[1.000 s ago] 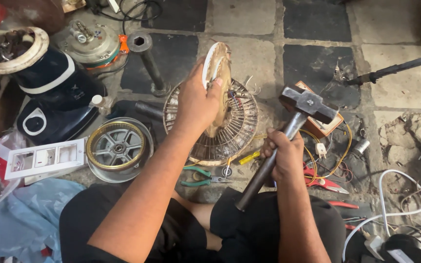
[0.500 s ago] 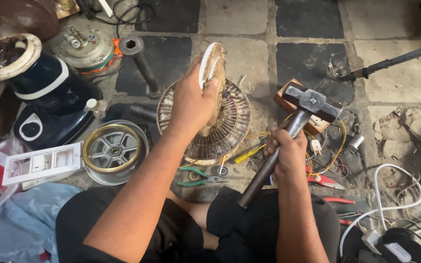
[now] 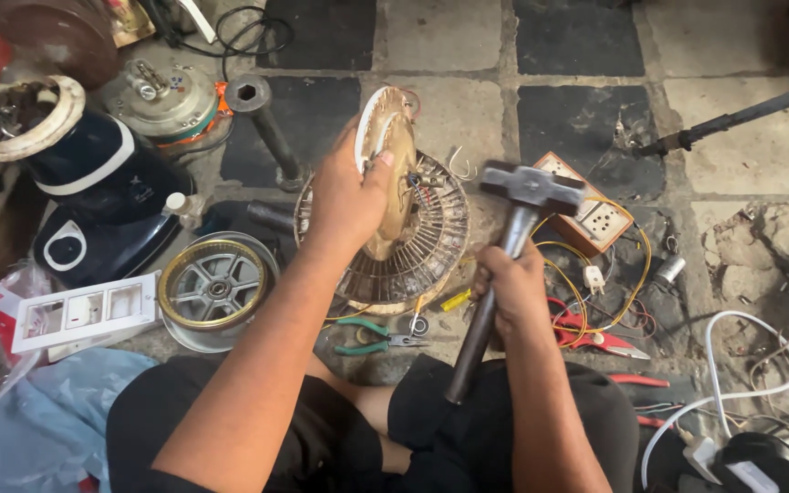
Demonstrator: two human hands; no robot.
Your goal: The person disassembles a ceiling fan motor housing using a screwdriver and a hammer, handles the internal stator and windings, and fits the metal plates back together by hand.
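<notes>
My left hand grips a round, tan and white motor housing, holding it on edge over a circular wire fan grille on the floor. My right hand is closed around the grey metal handle of a hammer. The hammer's head is raised just to the right of the housing, a short gap away from it.
A wooden switch and socket box with yellow wires lies right of the hammer. Green-handled pliers and red-handled pliers lie near my knees. A metal wheel-like ring, a white switch plate, a dark blue appliance and a white cable surround me.
The hammer head has swung left, closer to the motor housing. My left hand keeps the housing upright over the grille.
</notes>
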